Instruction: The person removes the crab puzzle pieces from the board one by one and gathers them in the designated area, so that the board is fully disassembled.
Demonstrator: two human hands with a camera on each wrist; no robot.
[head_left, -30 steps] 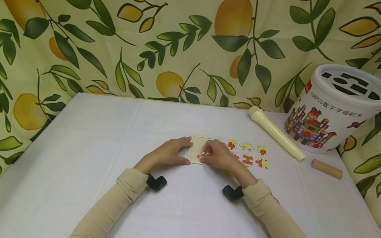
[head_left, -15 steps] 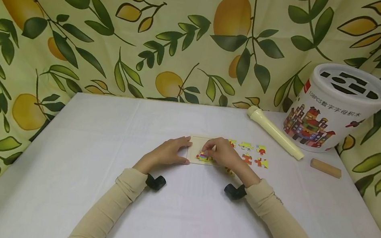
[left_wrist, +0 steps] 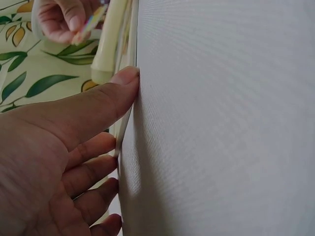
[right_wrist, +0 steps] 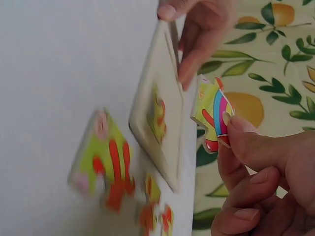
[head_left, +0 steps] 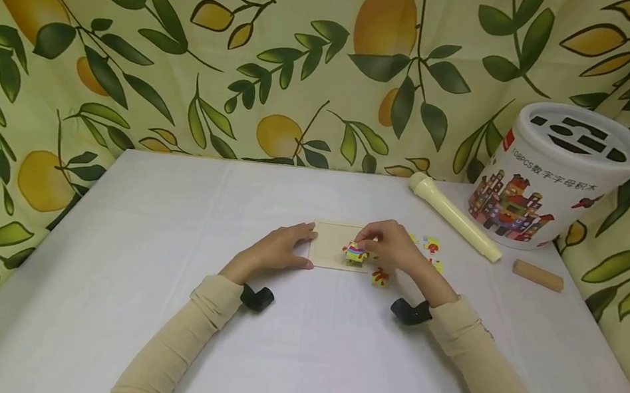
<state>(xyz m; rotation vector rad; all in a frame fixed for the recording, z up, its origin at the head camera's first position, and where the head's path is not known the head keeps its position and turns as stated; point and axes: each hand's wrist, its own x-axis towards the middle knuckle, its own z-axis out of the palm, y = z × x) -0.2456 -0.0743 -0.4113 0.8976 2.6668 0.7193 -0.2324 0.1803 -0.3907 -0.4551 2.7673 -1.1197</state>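
My left hand (head_left: pixel 277 248) holds the left edge of a shallow wooden puzzle tray (head_left: pixel 325 241), thumb at the near corner and fingers at the far one. Between thumb and forefinger, my right hand (head_left: pixel 395 245) pinches a puzzle piece (right_wrist: pixel 211 113), yellow-green with blue, pink and red stripes. That piece is raised over the tray's right half, tilted up on edge in the right wrist view. Another yellow-green and red piece (right_wrist: pixel 158 115) lies in the tray. Just right of the tray, a loose puzzle piece (head_left: pixel 380 277) with red shapes rests on the table.
Several more puzzle pieces (head_left: pixel 432 245) lie right of the tray, partly hidden by my right hand. Farther right are a cream toy microphone (head_left: pixel 457 218), a wooden block (head_left: pixel 538 275) and a white tub (head_left: pixel 541 181). A patterned curtain (head_left: pixel 187 71) hangs behind the table.
My right hand has drawn to the right and lifted the striped piece off the middle of the tray. My left hand stays at the tray's left edge.
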